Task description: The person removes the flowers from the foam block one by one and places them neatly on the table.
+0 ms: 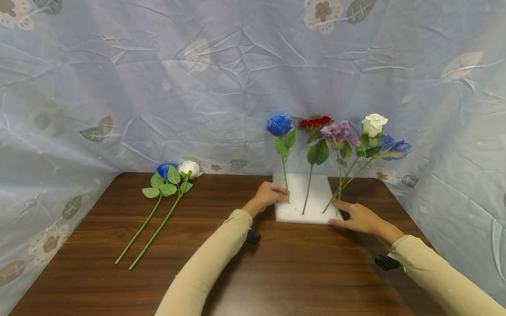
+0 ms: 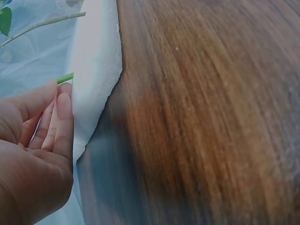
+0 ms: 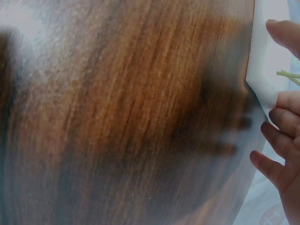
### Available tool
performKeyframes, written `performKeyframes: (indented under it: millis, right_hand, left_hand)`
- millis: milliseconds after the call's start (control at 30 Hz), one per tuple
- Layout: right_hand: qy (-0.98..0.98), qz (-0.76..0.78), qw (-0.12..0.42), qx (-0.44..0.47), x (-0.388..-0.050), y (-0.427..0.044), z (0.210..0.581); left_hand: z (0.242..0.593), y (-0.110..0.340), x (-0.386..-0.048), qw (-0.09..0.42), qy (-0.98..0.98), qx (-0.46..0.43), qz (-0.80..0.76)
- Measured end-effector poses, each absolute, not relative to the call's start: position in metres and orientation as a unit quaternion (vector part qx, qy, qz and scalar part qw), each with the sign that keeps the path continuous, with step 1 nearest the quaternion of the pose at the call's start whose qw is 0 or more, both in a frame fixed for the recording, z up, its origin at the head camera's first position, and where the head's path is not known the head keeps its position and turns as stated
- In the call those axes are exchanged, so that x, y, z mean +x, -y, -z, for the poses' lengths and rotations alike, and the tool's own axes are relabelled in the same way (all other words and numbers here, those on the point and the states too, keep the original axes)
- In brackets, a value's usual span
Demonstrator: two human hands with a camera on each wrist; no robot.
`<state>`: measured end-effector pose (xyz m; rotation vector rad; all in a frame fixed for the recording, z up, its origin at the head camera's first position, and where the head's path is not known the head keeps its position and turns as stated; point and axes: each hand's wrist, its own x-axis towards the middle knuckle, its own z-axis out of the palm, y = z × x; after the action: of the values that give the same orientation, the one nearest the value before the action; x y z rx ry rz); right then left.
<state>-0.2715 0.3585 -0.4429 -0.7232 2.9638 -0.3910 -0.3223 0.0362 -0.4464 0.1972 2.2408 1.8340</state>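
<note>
A white foam block lies on the table with several artificial flowers upright or leaning in it. My left hand pinches the green stem of a blue rose low down, close to the foam at its left side. At the block's right edge, my right hand rests with thumb and fingers spread, near the leaning stems. Those flowers are a red bloom, a purple flower, a white rose and a blue iris-like flower.
On the table's left lie a second blue rose and a second white rose, side by side, stems toward the front. The brown wooden table meets a patterned pale curtain behind it.
</note>
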Motion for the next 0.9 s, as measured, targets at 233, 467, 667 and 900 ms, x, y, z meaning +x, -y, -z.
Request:
performKeyframes:
  millis: [233,467,667,900]
  right_hand:
    - [-0.962,0.127,0.030,-0.241,-0.2703,-0.3571,0.4397]
    - [-0.962,0.127,0.030,-0.238,-0.2694,-0.3569,0.4401]
    - [-0.963,0.130,0.034,-0.235,-0.2686,-0.3568,0.4399]
    - [-0.962,0.136,0.036,-0.233,-0.2681,-0.3558,0.4382]
  left_hand:
    - [0.4459,-0.0382,-0.3220,0.121,-0.758,0.063,-0.638]
    - [0.4471,-0.0394,-0.3225,0.123,-0.754,0.063,-0.642]
    - [0.4479,-0.0403,-0.3227,0.117,-0.755,0.061,-0.642]
    - [0.4471,-0.0405,-0.3224,0.112,-0.748,0.072,-0.650]
